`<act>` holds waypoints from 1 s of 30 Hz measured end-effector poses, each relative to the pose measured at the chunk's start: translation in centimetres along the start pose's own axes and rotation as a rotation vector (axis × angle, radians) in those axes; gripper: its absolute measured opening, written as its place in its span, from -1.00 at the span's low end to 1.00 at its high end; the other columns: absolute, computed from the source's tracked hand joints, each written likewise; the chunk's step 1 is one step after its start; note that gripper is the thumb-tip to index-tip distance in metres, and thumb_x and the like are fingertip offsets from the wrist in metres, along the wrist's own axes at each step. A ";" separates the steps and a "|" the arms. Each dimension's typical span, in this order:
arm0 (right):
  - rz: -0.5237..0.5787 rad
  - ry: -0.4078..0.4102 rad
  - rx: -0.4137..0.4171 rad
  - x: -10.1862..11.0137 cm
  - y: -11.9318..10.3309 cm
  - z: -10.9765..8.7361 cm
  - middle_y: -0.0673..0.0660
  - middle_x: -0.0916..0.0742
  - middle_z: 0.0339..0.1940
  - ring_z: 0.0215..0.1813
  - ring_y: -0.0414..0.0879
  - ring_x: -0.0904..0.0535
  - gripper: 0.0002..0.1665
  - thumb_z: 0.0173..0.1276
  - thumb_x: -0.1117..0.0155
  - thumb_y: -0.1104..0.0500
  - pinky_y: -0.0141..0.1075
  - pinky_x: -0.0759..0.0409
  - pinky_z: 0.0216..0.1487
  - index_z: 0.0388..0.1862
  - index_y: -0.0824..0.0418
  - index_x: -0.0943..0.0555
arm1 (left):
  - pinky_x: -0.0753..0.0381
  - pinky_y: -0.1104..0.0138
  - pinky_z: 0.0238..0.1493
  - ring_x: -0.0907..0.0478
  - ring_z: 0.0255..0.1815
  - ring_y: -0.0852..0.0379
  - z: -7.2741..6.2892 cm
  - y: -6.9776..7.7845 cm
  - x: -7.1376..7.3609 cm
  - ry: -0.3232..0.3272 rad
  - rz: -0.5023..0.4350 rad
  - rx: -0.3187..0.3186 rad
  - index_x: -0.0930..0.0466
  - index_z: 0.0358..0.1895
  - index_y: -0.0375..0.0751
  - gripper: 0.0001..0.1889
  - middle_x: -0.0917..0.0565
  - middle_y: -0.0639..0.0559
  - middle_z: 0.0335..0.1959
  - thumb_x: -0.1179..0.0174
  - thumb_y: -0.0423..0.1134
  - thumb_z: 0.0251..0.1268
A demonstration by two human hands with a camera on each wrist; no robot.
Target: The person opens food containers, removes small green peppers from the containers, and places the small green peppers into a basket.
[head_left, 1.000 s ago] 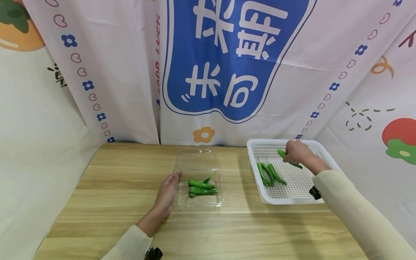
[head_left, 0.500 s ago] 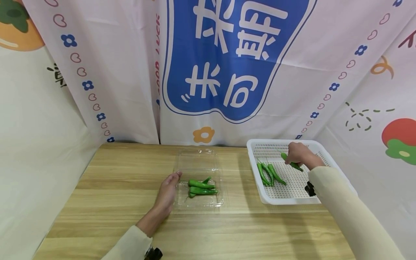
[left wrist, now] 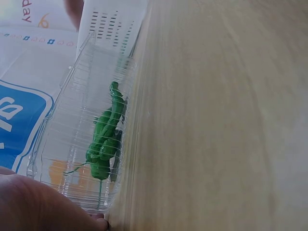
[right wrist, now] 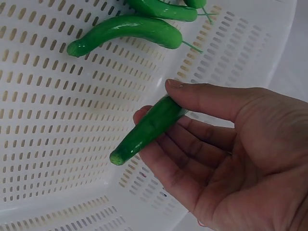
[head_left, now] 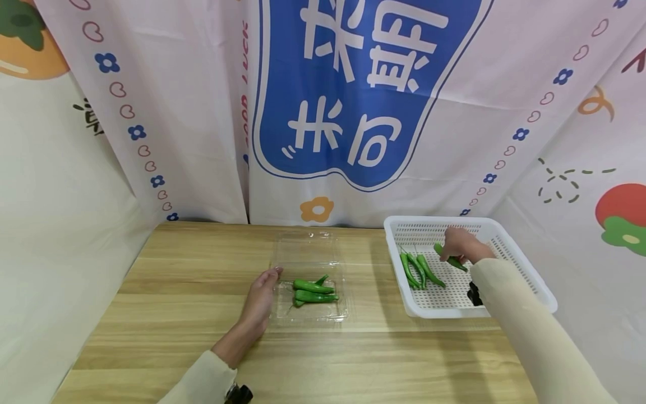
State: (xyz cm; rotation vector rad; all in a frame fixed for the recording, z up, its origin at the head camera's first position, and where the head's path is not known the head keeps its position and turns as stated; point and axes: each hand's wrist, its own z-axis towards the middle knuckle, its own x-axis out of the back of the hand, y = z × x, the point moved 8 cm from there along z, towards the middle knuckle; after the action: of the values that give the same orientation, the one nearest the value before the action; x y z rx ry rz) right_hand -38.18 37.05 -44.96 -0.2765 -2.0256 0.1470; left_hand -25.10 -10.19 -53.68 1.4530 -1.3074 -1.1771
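My right hand [head_left: 461, 246] is inside the white basket, holding a green chili pepper [right wrist: 147, 130] between thumb and fingers. The right wrist view shows its blunt end pointing away from the palm. Several other green chilies [head_left: 426, 271] lie in the basket, left of that hand. On the table, my left hand [head_left: 261, 294] grips the left edge of a clear plastic clamshell box [head_left: 343, 314], its fingertips at the hinge. Several chilies [left wrist: 106, 134] are piled in the box's near half; the lid lies folded back, away from me.
The white perforated basket [head_left: 411, 307] stands at the right back of the wooden table [head_left: 323, 365]. A printed cloth [head_left: 207, 123] hangs behind the table's back edge. Pale printed panels [head_left: 65, 235] enclose both sides.
My right hand, with the chili in its grip, has shifted slightly toward me and lower in the basket; the right forearm swings leftward. My left hand and the box stay still.
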 end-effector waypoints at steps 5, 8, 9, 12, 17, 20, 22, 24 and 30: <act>0.016 -0.025 -0.014 -0.9 0.3 0.4 0.24 -0.65 -0.36 -0.34 0.03 -0.65 -0.69 0.26 -0.51 0.35 -0.16 -0.82 -0.29 -0.15 0.42 -0.55 | 0.18 -0.12 0.74 0.06 0.74 -0.27 -0.1 0.1 0.0 0.000 -0.005 -0.001 -0.15 0.61 -0.48 -0.46 -0.14 -0.34 0.69 0.31 -0.18 0.82; 0.018 -0.046 -0.026 -1.4 0.3 0.4 0.26 -0.67 -0.33 -0.32 0.05 -0.66 -0.67 0.25 -0.51 0.36 -0.16 -0.81 -0.28 -0.11 0.44 -0.55 | 0.18 -0.12 0.74 0.07 0.74 -0.27 -0.1 0.1 0.0 -0.002 -0.003 0.003 -0.15 0.61 -0.47 -0.46 -0.13 -0.33 0.69 0.31 -0.17 0.82; 0.016 -0.053 -0.029 -1.5 0.3 0.4 0.26 -0.67 -0.33 -0.32 0.05 -0.66 -0.67 0.25 -0.50 0.36 -0.16 -0.81 -0.27 -0.11 0.43 -0.55 | 0.18 -0.12 0.74 0.07 0.74 -0.27 -0.1 0.1 0.0 -0.002 -0.001 0.003 -0.15 0.61 -0.47 -0.46 -0.13 -0.33 0.69 0.31 -0.17 0.82; 0.011 -0.072 -0.039 -1.8 0.3 0.5 0.24 -0.65 -0.34 -0.33 0.03 -0.63 -0.68 0.25 -0.48 0.36 -0.17 -0.80 -0.26 -0.12 0.41 -0.54 | 0.18 -0.11 0.74 0.07 0.74 -0.27 -0.2 0.2 0.0 -0.003 -0.003 0.003 -0.14 0.61 -0.47 -0.46 -0.14 -0.34 0.69 0.32 -0.18 0.82; -0.007 -0.094 -0.040 -2.2 0.2 0.6 0.21 -0.61 -0.39 -0.38 0.00 -0.58 -0.70 0.26 -0.46 0.37 -0.22 -0.74 -0.34 -0.15 0.37 -0.50 | 0.18 -0.11 0.74 0.06 0.74 -0.26 -0.2 0.2 0.0 -0.002 -0.005 0.003 -0.13 0.61 -0.47 -0.46 -0.15 -0.34 0.68 0.32 -0.18 0.82; -0.009 -0.110 -0.047 -2.4 0.0 0.7 0.21 -0.63 -0.37 -0.36 0.00 -0.60 -0.67 0.25 -0.46 0.37 -0.23 -0.73 -0.33 -0.12 0.36 -0.49 | 0.19 -0.12 0.74 0.07 0.74 -0.26 -0.3 0.2 0.0 -0.005 0.000 0.002 -0.14 0.62 -0.46 -0.45 -0.15 -0.34 0.68 0.32 -0.17 0.82; -0.003 -0.122 -0.051 -2.5 -0.1 0.7 0.22 -0.64 -0.34 -0.34 0.02 -0.61 -0.67 0.25 -0.46 0.38 -0.22 -0.74 -0.31 -0.10 0.36 -0.50 | 0.19 -0.12 0.74 0.07 0.74 -0.27 -0.3 0.2 0.1 -0.007 0.002 0.000 -0.14 0.61 -0.46 -0.45 -0.15 -0.34 0.68 0.31 -0.17 0.83; 0.002 -0.132 -0.047 -2.7 -0.2 0.7 0.24 -0.66 -0.32 -0.33 0.03 -0.63 -0.68 0.25 -0.46 0.39 -0.21 -0.76 -0.29 -0.10 0.37 -0.52 | 0.18 -0.12 0.74 0.06 0.74 -0.27 -0.3 0.3 0.1 -0.008 0.001 -0.003 -0.14 0.61 -0.47 -0.45 -0.14 -0.34 0.68 0.31 -0.17 0.82; -0.016 -0.143 -0.027 -3.0 -0.7 0.6 0.25 -0.67 -0.34 -0.36 0.03 -0.66 -0.70 0.22 -0.45 0.44 -0.20 -0.77 -0.31 -0.15 0.35 -0.53 | 0.19 -0.13 0.74 0.06 0.73 -0.27 -0.2 0.1 0.0 -0.008 -0.016 -0.009 -0.15 0.61 -0.47 -0.46 -0.14 -0.34 0.68 0.30 -0.17 0.82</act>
State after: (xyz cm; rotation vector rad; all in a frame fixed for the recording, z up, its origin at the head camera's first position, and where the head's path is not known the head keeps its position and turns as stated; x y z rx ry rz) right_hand -37.50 35.58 -47.71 -0.2733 -2.1725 0.1321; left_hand -24.95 -10.25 -53.55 1.4557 -1.2966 -1.1993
